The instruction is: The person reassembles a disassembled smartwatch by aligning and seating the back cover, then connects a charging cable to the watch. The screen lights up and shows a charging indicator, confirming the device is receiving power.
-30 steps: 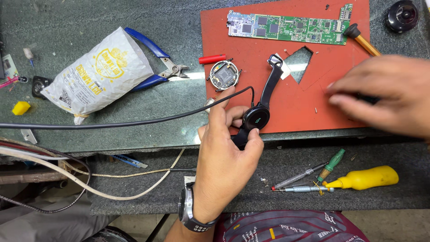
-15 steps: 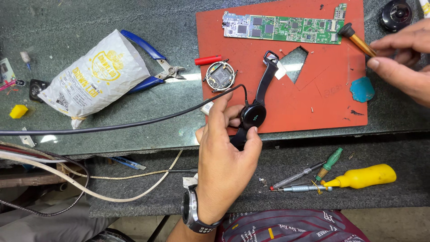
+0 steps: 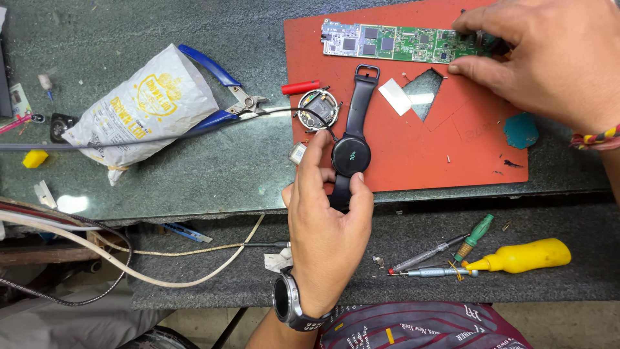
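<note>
- We see the left hand (image 3: 326,223) reaching up from the bottom edge, back of the hand toward the camera, a dark wristwatch (image 3: 290,302) on its wrist; its grip is closed on a black smartwatch (image 3: 352,154), thumb and forefinger pinching the lower strap and the side of the round case.
- The smartwatch lies face up at the near left edge of the red mat (image 3: 452,139) on the desk (image 3: 213,174); its upper strap stretches away toward the green circuit board (image 3: 403,44).
- The right hand (image 3: 549,55) comes in from the upper right, palm down, fingers curled at the board's right end; we cannot tell whether its grip holds anything.
- An opened round watch case (image 3: 318,108) sits just left of the strap; blue-handled pliers (image 3: 219,97) and a white pouch (image 3: 145,106) lie further left.
</note>
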